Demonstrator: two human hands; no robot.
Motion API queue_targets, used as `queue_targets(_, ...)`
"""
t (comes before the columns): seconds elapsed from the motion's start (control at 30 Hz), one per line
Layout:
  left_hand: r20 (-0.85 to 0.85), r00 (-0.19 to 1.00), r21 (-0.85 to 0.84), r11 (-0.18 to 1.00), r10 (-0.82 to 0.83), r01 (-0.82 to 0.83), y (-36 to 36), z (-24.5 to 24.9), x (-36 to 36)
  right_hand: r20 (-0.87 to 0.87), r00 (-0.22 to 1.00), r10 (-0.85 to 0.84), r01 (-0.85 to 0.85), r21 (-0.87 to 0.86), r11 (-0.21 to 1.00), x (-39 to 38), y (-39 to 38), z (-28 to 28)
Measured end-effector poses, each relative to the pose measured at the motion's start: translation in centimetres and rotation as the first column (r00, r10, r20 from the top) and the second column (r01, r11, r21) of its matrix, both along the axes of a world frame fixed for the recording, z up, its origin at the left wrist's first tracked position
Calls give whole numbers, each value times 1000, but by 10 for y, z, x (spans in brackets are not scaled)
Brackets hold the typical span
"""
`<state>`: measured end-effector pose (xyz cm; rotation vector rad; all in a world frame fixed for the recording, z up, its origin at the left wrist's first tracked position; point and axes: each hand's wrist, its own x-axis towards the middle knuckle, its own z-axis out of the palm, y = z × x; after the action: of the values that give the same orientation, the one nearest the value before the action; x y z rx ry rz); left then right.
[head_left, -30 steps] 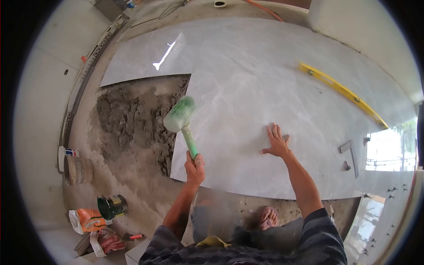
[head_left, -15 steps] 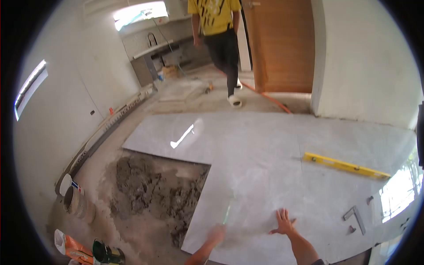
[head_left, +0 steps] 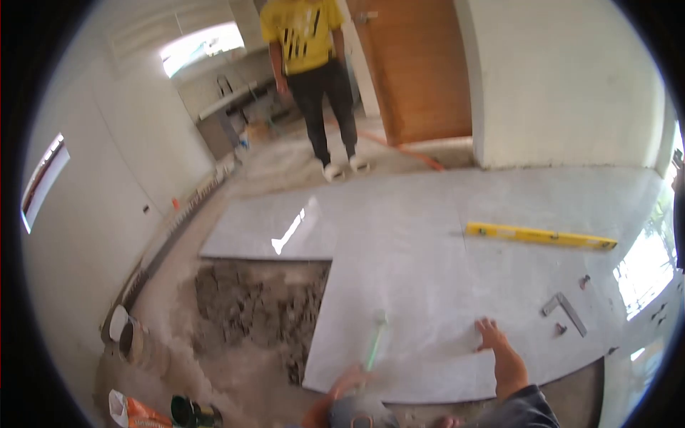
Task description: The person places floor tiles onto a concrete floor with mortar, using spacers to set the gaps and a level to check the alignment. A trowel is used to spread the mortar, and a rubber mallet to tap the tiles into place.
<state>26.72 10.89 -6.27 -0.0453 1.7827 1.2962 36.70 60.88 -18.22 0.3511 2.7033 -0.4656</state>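
My left hand is closed round the green handle of a mallet. The mallet's pale, blurred head is over the large grey floor tile. To the right of it, my right hand rests fingers down on the same tile, apart from any tool. A metal square lies on the tiles to the right of that hand, with small dark pieces beside it. Farther out, a yellow spirit level lies across the tiles. Left of the tile edge is a bed of rough wet mortar.
A person in a yellow shirt stands beyond the tiles near the wooden door. A bucket, an orange-and-white bag and a dark green can stand at the lower left. An orange hose runs along the floor.
The person in yellow has come to a stand with feet together. My view has shifted, and my right hand's fingers are more bent. The mallet's head shows more clearly.
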Motion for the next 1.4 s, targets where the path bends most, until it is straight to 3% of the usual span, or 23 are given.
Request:
queue_targets(0.03, -76, 995, -175, 983, -60, 46, 1, -26, 0, 0, 1000, -27, 27, 8, 1000, 2, -2, 24)
queue_targets(0.13, -307, 940, -322, 946, -150, 45, -3, -46, 1, -12, 996, -84, 83, -12, 996, -9, -1, 28)
queue_targets(0.23, -194, 954, -366, 919, -230, 147, -5, -48, 2, -90, 981, -170, 167, -41, 985, -30, 6, -11)
queue_targets(0.3, -151, 959, -380, 910, -239, 167, -5, -46, 10, -276, 942, -190, 181, -58, 982, -33, -4, 12)
queue_targets(0.37, -169, 957, -400, 904, -236, 152, -3, -42, 15, -498, 847, -188, 166, -90, 982, -52, 0, 7)
queue_targets(0.4, -179, 955, -412, 900, -236, 145, -2, -39, 17, -764, 627, -153, 177, -51, 983, -90, 32, -72)
queue_targets(0.43, -187, 953, -426, 894, -237, 139, 0, -38, 17, -854, 516, -66, 55, -45, 998, -117, 67, -75)
queue_targets(0.47, -189, 952, -439, 888, -239, 136, 1, -36, 18, -952, 305, -17, 92, 12, 996, -125, 75, -1)
queue_targets(0.5, -190, 951, -454, 881, -243, 134, 2, -36, 20, -898, 316, -305, 32, -311, 950, -106, 52, 136)
queue_targets(0.53, -194, 951, -465, 877, -239, 126, 4, -32, 17, -867, 291, -404, 35, -412, 911, -93, 46, 230)
queue_targets(0.57, -198, 949, -482, 867, -244, 122, 5, -30, 17, -751, 235, -617, 100, -613, 784, -70, 16, 330)
queue_targets(0.63, -225, 940, -518, 849, -255, 107, 5, -30, 16, -804, -128, -580, -86, -574, 815, -32, -8, 431)
queue_targets(0.7, -284, 920, -560, 826, -269, 69, 6, -33, 16, -912, -324, -251, 106, -299, 948, 24, -42, 497)
queue_targets(0.73, -314, 909, -584, 810, -274, 42, 8, -32, 17, -824, -530, -201, -58, -201, 978, 35, -51, 513)
queue_targets(0.77, -330, 902, -608, 794, -278, 22, 9, -29, 17, -795, -592, -132, -70, -112, 991, 47, -59, 526)
queue_targets(0.83, -279, 933, -618, 787, -225, 5, 23, 2, 26, -805, -590, -62, -51, -39, 998, 56, -74, 542)
queue_targets(0.9, 91, 966, -582, 774, -243, 250, 10, -20, -1, -834, -549, -53, -39, -37, 999, 50, -81, 547)
queue_targets(0.97, 27, 958, -571, 782, -286, 249, 15, -28, -25, -842, -537, -55, -41, -39, 998, 44, -86, 546)
queue_targets(1.03, -380, 881, -573, 820, -281, 14, 2, -46, 16, -851, -520, -74, -47, -58, 997, 42, -89, 544)
queue_targets(1.07, -431, 864, -571, 820, -260, -38, 0, -49, 13, -852, -517, -80, -47, -65, 997, 40, -90, 544)
queue_targets(1.27, -362, 897, -489, 871, -254, 49, -11, -63, 14, -882, -460, -103, -40, -95, 995, 26, -98, 549)
queue_targets(1.37, -423, 860, -407, 908, -286, 102, -30, -113, 2, -887, -442, -136, -27, -138, 990, 17, -101, 540)
queue_targets(1.4, -408, 852, -426, 894, -329, 141, -25, -99, 2, -891, -432, -142, -18, -149, 989, 15, -100, 540)
